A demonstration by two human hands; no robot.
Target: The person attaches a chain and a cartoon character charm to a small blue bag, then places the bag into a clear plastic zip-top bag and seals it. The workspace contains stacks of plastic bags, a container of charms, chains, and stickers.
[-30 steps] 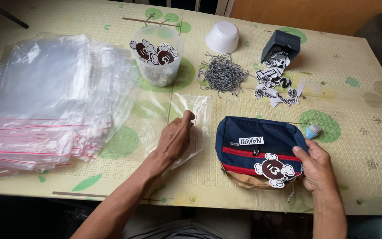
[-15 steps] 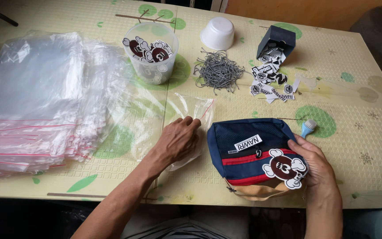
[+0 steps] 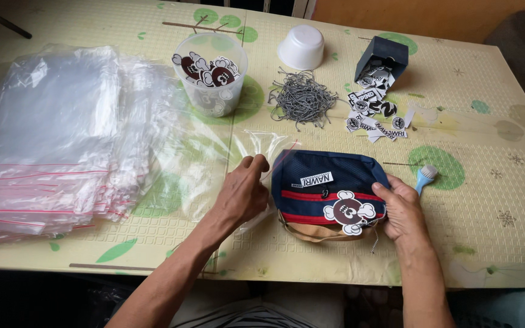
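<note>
At the table's near edge, the pouch (image 3: 329,188) now touches the bag (image 3: 262,152).
Left hand (image 3: 241,194) pinches the bag's mouth; right hand (image 3: 402,209) grasps the pouch's right end.

The left hand (image 3: 242,194), earlier flat on the clear bag (image 3: 262,149), now pinches its edge open beside the pouch (image 3: 329,194), which has slid closer.

A navy pouch (image 3: 329,191) carried red stripes, a tan base and a brown-and-white cartoon tag (image 3: 349,211). The surface (image 3: 493,206) wore a pale yellow cloth patterned with green circles and leaves. Clear bags (image 3: 50,140) showed red seal lines. Grey strings (image 3: 302,98) lay heaped near black-and-white stickers (image 3: 375,115), a white bowl (image 3: 301,47) and a dark blue box (image 3: 383,56).
</note>
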